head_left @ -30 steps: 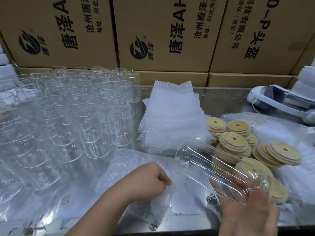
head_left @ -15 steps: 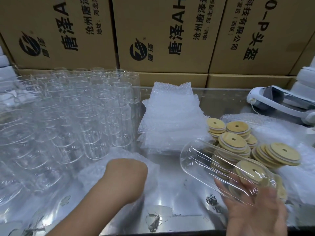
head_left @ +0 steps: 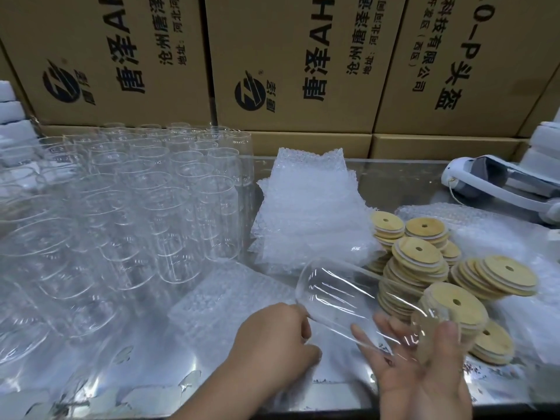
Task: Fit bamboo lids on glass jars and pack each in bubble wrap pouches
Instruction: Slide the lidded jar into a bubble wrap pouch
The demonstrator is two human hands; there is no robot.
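A clear glass jar [head_left: 348,298] lies tilted on its side over the table's front, base pointing left. A bamboo lid [head_left: 451,304] sits on its mouth at the right end. My right hand [head_left: 424,368] cradles the jar from below, palm up, thumb across the neck. A bubble wrap pouch [head_left: 218,298] lies flat just left of the jar's base. My left hand [head_left: 272,341] has its fingers curled on the pouch's near edge, right beside the jar's base.
Several empty glass jars [head_left: 145,207] stand packed together on the left. A stack of bubble pouches [head_left: 309,213] lies mid-table, with bamboo lid stacks [head_left: 418,262] to its right. A white headset [head_left: 500,183] and cardboard boxes [head_left: 288,62] are behind.
My left hand swung left onto the pouch, then back right to the jar's base. My right hand brought the lidded jar leftward and lower, toward the pouch.
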